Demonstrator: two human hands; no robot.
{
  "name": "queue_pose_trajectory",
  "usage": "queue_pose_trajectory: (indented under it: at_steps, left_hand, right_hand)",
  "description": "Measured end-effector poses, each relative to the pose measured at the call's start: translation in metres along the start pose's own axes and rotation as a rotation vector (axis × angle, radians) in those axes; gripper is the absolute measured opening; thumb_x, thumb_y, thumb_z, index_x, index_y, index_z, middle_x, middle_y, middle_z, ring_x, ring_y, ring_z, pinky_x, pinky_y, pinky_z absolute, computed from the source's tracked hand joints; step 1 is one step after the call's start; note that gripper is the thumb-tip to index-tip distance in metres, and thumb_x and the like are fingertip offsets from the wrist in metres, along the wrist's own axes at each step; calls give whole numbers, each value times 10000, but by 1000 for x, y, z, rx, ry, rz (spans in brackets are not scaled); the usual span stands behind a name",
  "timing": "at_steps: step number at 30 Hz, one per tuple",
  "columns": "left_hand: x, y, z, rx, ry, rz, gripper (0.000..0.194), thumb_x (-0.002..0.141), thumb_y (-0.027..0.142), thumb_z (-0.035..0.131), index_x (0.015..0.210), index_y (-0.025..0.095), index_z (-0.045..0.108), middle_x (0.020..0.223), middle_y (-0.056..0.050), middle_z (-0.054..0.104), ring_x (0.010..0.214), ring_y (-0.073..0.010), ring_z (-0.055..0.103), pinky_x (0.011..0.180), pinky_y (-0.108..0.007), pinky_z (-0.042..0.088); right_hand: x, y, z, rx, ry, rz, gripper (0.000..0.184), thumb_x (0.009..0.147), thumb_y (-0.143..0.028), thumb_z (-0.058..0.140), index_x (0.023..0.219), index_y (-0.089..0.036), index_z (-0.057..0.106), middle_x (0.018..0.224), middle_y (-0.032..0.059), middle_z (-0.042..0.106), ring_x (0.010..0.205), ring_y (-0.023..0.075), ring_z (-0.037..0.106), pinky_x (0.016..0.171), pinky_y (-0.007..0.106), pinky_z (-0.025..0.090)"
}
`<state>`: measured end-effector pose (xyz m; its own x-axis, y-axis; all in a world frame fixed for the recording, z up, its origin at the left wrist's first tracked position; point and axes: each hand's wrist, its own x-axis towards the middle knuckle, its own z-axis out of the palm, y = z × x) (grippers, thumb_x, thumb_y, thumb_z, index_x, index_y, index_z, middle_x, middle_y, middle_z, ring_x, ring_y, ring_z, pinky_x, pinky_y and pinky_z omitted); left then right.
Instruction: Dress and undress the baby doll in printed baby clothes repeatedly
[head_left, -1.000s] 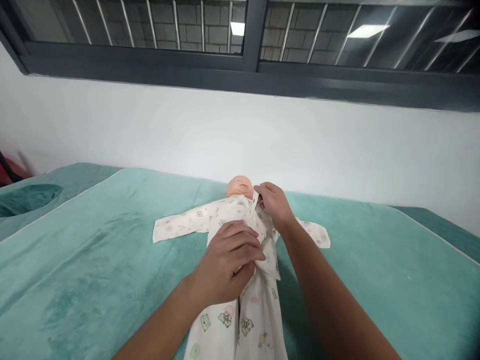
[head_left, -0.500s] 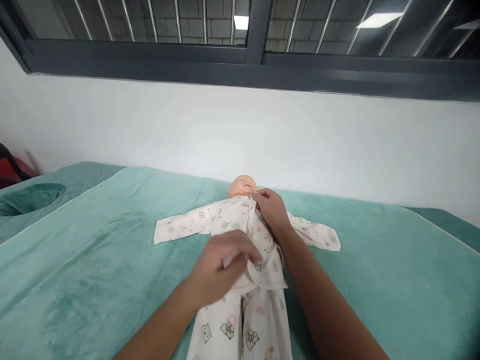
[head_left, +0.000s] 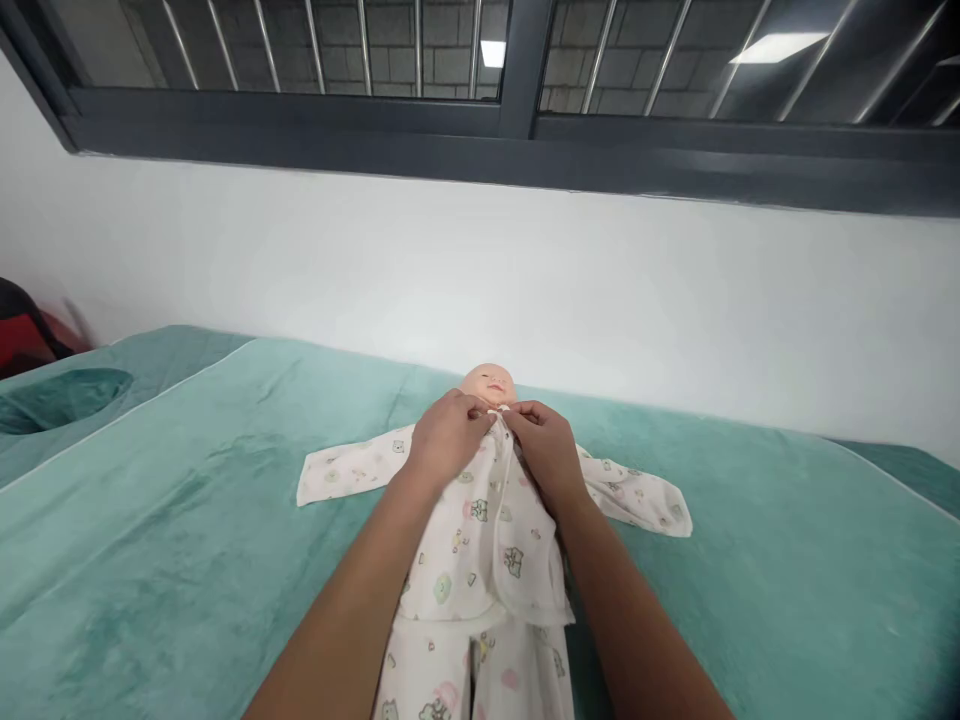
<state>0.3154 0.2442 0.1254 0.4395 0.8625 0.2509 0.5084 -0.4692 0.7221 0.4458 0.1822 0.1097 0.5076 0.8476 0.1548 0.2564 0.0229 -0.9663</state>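
A baby doll [head_left: 491, 378] lies on its back, head toward the wall, dressed in a white printed baby shirt [head_left: 469, 530] and matching trousers [head_left: 517, 675]. The shirt's sleeves spread out to both sides. My left hand [head_left: 450, 435] pinches the shirt's front edge at the neckline, just below the doll's chin. Close beside it, my right hand [head_left: 546, 445] pinches the other front edge at the collar. Both sets of fingertips nearly meet at the top of the front opening. Below them the front edges lie together, with the lower right corner flaring outward.
A teal padded cover [head_left: 787, 560] spreads under the doll, with a face hole [head_left: 64, 398] at far left. Behind it stands a white wall [head_left: 375, 260] below a dark window frame [head_left: 517, 150]. Something red and black [head_left: 26, 335] shows at the left edge.
My left hand has moved up from above the shirt's belly to the neckline and taken hold of the collar edge. My right hand stays at the collar. The view has shifted slightly.
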Motion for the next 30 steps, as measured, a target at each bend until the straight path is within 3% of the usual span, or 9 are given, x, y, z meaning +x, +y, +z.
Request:
queue_pose_trajectory:
  at_steps: [5,10,19,25,30]
  left_hand:
    - [3,-6,2,-136,-4,54,174,824,289,539,808,216,696,873,-27,685,815,-178,611,722,-286,458]
    - [1,-4,1,-306,40,37,157,817,291,555,799,208,687,838,-1,701,789,-157,621,732,-270,459]
    - [-2,-3,-3,-392,-1,0,152,786,258,592,805,197,730,854,-22,731,812,-177,656,763,-290,486]
    - [-2,-3,-2,-480,14,-97,99,743,256,654,775,174,700,869,-47,736,797,-182,670,726,-287,493]
    - [-3,-2,-1,-480,10,-100,104,723,275,672,725,175,698,823,-44,737,765,-187,667,684,-280,484]
  right_hand:
    - [-3,-4,3,-123,26,-1,153,727,-347,594,744,-203,643,652,-31,612,611,144,488,584,254,353]
    - [-5,-4,3,-51,13,-45,159,754,-352,582,788,-206,636,734,-17,646,653,147,514,600,247,362]
    - [-7,-1,4,-79,27,-202,129,788,-315,575,816,-215,649,847,0,683,785,166,590,733,266,425]
    - [-8,-1,4,-90,-1,-253,154,801,-347,595,829,-220,677,911,14,694,801,174,610,722,275,449]
    - [-7,1,3,-105,3,-289,107,790,-308,622,819,-232,691,909,9,694,768,165,603,692,275,450]
